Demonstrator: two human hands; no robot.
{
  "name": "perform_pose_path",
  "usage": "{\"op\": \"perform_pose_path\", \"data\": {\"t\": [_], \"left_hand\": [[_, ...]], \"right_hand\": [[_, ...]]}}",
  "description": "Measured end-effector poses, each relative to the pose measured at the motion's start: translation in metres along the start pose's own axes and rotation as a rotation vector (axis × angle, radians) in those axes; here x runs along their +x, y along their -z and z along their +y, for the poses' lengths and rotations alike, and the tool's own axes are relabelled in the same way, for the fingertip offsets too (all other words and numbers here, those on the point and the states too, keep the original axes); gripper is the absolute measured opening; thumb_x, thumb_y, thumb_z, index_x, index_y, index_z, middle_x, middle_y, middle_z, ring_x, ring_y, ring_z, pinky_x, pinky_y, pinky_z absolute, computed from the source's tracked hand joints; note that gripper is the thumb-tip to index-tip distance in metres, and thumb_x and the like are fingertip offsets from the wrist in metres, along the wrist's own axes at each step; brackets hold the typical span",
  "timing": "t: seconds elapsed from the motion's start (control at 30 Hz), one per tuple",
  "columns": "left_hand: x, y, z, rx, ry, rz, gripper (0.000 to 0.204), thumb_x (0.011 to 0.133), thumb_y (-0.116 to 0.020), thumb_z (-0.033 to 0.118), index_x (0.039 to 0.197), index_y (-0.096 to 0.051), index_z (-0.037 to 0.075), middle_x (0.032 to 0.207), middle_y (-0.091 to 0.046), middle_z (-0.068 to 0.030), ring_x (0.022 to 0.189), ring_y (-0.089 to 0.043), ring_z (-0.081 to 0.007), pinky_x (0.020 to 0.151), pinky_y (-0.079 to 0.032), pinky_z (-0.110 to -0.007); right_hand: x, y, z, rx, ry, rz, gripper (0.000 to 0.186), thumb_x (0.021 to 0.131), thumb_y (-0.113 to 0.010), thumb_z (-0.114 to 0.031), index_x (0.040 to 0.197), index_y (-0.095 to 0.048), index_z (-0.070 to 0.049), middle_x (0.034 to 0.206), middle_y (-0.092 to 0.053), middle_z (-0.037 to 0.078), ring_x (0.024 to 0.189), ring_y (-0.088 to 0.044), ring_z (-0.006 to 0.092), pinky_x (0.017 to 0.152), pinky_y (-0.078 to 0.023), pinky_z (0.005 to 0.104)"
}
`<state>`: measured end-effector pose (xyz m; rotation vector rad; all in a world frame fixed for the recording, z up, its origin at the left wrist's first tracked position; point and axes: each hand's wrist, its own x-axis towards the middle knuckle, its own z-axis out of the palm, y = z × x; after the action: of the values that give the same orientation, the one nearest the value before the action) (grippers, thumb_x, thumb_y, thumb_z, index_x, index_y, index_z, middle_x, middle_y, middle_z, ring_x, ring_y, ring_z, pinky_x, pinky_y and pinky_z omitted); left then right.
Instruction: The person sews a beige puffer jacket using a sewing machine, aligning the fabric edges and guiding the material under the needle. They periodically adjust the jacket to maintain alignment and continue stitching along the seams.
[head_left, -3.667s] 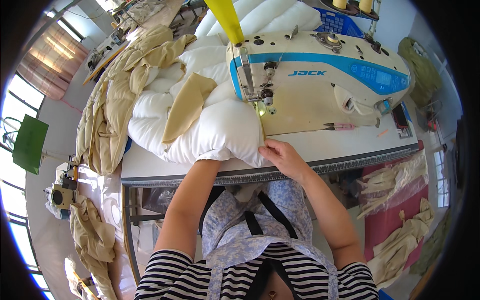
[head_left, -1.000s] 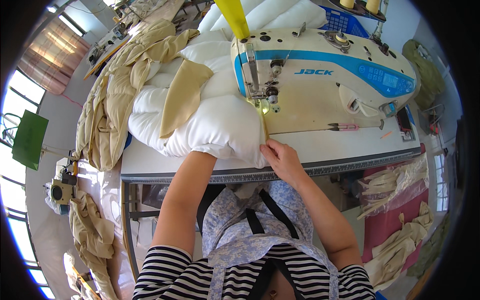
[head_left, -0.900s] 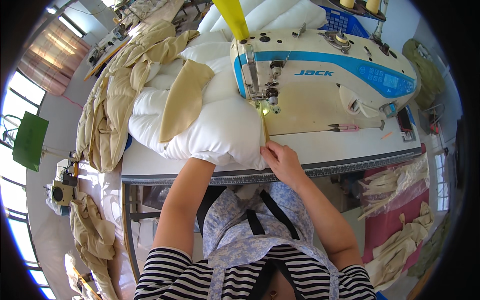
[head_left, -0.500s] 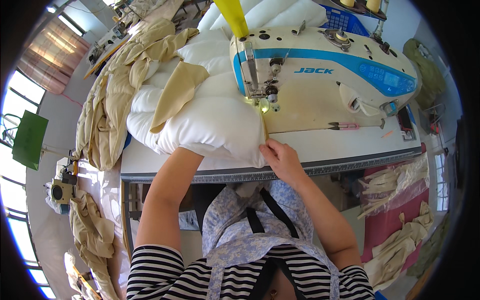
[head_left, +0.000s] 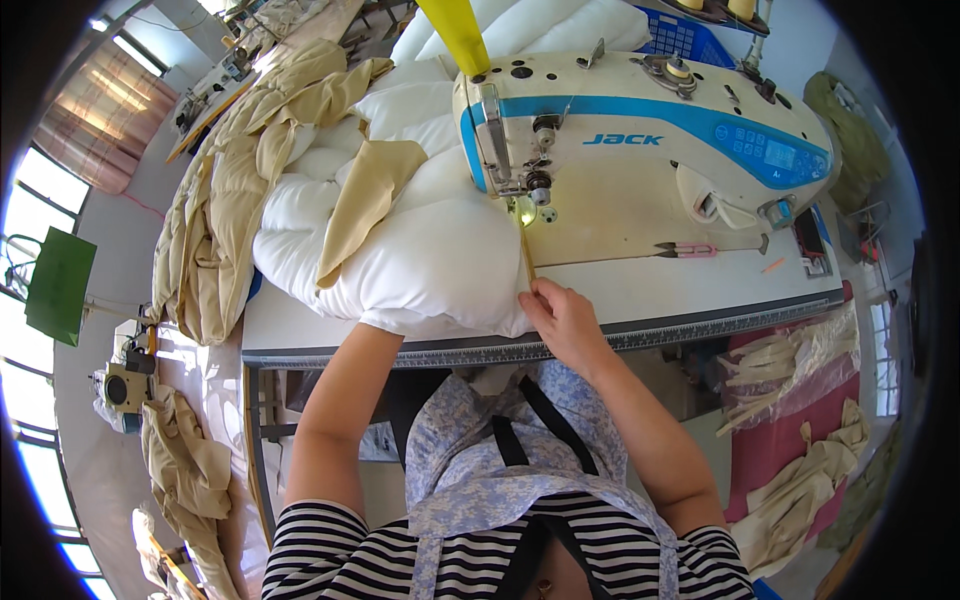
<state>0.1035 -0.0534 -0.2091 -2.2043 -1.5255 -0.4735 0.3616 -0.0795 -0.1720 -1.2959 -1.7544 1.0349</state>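
Observation:
A puffy white padded piece (head_left: 430, 260) with a tan flap (head_left: 365, 200) lies on the sewing table, its right edge under the presser foot (head_left: 525, 205) of a white and blue sewing machine (head_left: 640, 130). My right hand (head_left: 560, 320) pinches the thin tan edge strip (head_left: 526, 255) at the padding's near corner, just in front of the needle. My left forearm (head_left: 345, 400) reaches up to the table's front edge, and the hand itself is hidden beneath the padding.
A heap of tan quilted fabric (head_left: 220, 200) hangs off the table's left side. Pink snips (head_left: 690, 250) lie on the machine bed. A yellow strip (head_left: 455, 35) rises behind the machine. Tan pieces (head_left: 185, 470) lie on the floor at left and in a bag (head_left: 790, 360) at right.
My left arm has shifted leftward under the padding. The white padding has slid a little toward the table's front edge. My right hand stays at the tan edge strip.

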Motion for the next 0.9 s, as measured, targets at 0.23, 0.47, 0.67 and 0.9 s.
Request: {"op": "perform_pose_path", "data": {"t": [0.23, 0.47, 0.67, 0.9], "left_hand": [[0.02, -0.008, 0.024, 0.007, -0.002, 0.015, 0.033, 0.09, -0.057, 0.027, 0.115, -0.066, 0.009, 0.113, -0.067, -0.0159, 0.11, -0.061, -0.0347, 0.096, -0.047, -0.044], [0.021, -0.002, 0.042, 0.013, -0.008, 0.029, 0.032, 0.09, -0.057, 0.027, 0.114, -0.066, 0.008, 0.113, -0.067, -0.0159, 0.11, -0.061, -0.0349, 0.096, -0.047, -0.044], [0.01, -0.014, 0.046, 0.017, -0.009, 0.042, 0.032, 0.09, -0.056, 0.027, 0.114, -0.066, 0.008, 0.112, -0.067, -0.016, 0.109, -0.061, -0.035, 0.095, -0.047, -0.044], [0.005, -0.015, 0.039, 0.03, -0.012, 0.057, 0.032, 0.09, -0.056, 0.027, 0.113, -0.067, 0.008, 0.112, -0.067, -0.0161, 0.109, -0.062, -0.0351, 0.095, -0.047, -0.044]], "right_hand": [[0.002, 0.004, 0.001, 0.023, -0.011, -0.054, 0.025, 0.095, -0.059, -0.023, 0.084, -0.058, -0.001, 0.063, -0.06, 0.016, 0.061, -0.06, 0.0393, 0.058, -0.046, 0.0452], [0.0, 0.004, -0.001, 0.02, -0.004, -0.043, 0.025, 0.095, -0.059, -0.024, 0.085, -0.058, -0.002, 0.065, -0.061, 0.016, 0.063, -0.061, 0.04, 0.06, -0.047, 0.0464], [0.002, 0.003, -0.001, 0.02, -0.004, -0.041, 0.026, 0.095, -0.06, -0.026, 0.086, -0.059, -0.001, 0.065, -0.062, 0.016, 0.063, -0.061, 0.0394, 0.059, -0.047, 0.0447], [0.002, 0.005, 0.0, -0.01, 0.001, -0.093, 0.029, 0.092, -0.064, -0.027, 0.082, -0.06, -0.001, 0.064, -0.061, 0.016, 0.059, -0.059, 0.0376, 0.057, -0.045, 0.0431]]}}
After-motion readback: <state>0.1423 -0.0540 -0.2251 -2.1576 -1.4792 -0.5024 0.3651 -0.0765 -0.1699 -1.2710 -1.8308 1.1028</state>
